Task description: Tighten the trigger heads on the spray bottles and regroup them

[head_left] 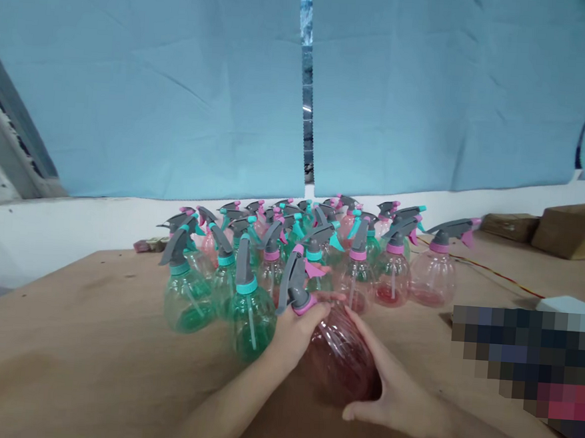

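A pink transparent spray bottle [345,356] with a grey and pink trigger head is tilted to the left at the near side of the group. My left hand [294,332] is closed around its neck, just below the trigger. Against the right side of the round body lies my right hand [393,386], fingers along the top and thumb near the base. Just left of my left hand stands a green spray bottle [254,323] with a turquoise collar. Behind the held bottle is an upright pink spray bottle [356,277].
Several more green and pink spray bottles crowd the wooden table [88,338]. Cardboard boxes [569,232] sit at the back right, near a thin red and yellow wire [503,279]. A white object [571,305] lies at right, beside a blurred-out area. Blue sheeting [206,93] covers the wall.
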Demonstrator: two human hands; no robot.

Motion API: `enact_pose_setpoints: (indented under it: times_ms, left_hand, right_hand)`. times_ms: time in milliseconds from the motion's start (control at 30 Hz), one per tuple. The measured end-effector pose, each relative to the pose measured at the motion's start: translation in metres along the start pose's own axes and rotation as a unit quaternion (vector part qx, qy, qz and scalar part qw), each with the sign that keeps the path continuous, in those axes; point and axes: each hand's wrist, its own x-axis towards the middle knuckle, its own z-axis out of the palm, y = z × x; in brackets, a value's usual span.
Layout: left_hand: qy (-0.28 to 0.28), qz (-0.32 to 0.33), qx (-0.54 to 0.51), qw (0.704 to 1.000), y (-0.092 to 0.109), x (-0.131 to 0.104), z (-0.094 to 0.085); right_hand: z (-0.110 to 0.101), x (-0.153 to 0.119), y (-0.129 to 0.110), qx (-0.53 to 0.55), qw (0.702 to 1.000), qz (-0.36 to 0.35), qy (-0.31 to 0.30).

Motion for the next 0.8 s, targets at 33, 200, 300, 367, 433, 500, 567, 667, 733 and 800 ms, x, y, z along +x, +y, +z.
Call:
enact_pose_setpoints:
  times_ms: [33,200,300,367,433,500,567,667,733,800]
  left_hand:
    - [0.008,0.004,-0.005,1.0,0.001,0.001,0.0]
    - [0.047,0.03,-0.034,0.998,0.004,0.004,0.0]
    - [0.06,0.005,-0.057,0.997,0.005,0.003,0.0]
    - [0.063,-0.007,-0.064,0.996,0.006,0.002,0.001]
    - [0.061,-0.012,-0.056,0.997,0.008,0.001,0.002]
    - [0.047,-0.013,-0.044,0.998,0.01,0.002,0.002]
    - [0.023,-0.014,-0.042,0.999,0.011,0.002,0.001]
    - [0.006,-0.003,-0.043,0.999,0.01,0.003,-0.001]
    - [-0.001,0.005,-0.036,0.999,0.008,0.003,-0.003]
    - [-0.009,0.004,-0.032,0.999,0.007,0.003,-0.004]
  right_hand:
    - [-0.001,0.001,0.0,-0.005,1.0,0.0,-0.007]
    - [-0.006,0.002,0.007,-0.042,0.999,0.013,-0.01]
    - [-0.005,0.002,0.009,-0.039,0.999,0.005,-0.004]
    - [-0.005,0.002,0.008,-0.033,0.999,-0.008,-0.004]
    - [-0.005,0.003,0.007,-0.031,0.999,-0.015,-0.001]
    - [-0.005,0.003,0.005,-0.03,0.999,-0.021,-0.004]
    - [-0.006,0.003,0.004,-0.029,0.999,-0.028,-0.009]
    - [-0.008,0.001,0.002,-0.037,0.999,-0.032,-0.012]
    - [-0.01,-0.001,0.001,-0.047,0.998,-0.035,-0.019]
    - [-0.012,-0.003,0.001,-0.06,0.997,-0.043,-0.025]
